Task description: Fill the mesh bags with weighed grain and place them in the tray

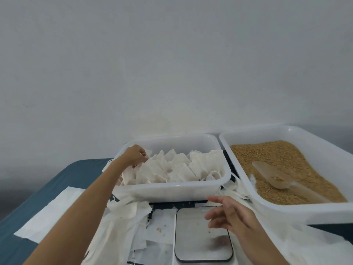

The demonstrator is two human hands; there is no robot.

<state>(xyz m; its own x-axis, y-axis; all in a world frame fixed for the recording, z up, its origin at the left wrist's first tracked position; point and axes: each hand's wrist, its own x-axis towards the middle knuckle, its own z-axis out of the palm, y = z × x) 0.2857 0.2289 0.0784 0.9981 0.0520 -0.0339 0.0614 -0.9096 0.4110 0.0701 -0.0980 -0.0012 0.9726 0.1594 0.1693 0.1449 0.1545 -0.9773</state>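
Note:
A white tray (pixel 168 190) in the middle holds several filled white mesh bags (pixel 172 167) standing in rows. My left hand (pixel 134 154) reaches into the tray's far left corner and pinches the top of one bag there. Over the steel pan of a small scale (pixel 193 243) at the front hovers my right hand (pixel 227 215), fingers relaxed and holding nothing. To the right, a larger white tray (pixel 286 209) is full of brown grain (pixel 273 159), with a clear plastic scoop (pixel 273 175) lying in it.
Empty mesh bags (pixel 124 215) lie in a loose heap in front of the middle tray and around the scale. A white sheet (pixel 49 213) covers part of the blue table (pixel 28 197) at left. A plain wall stands behind.

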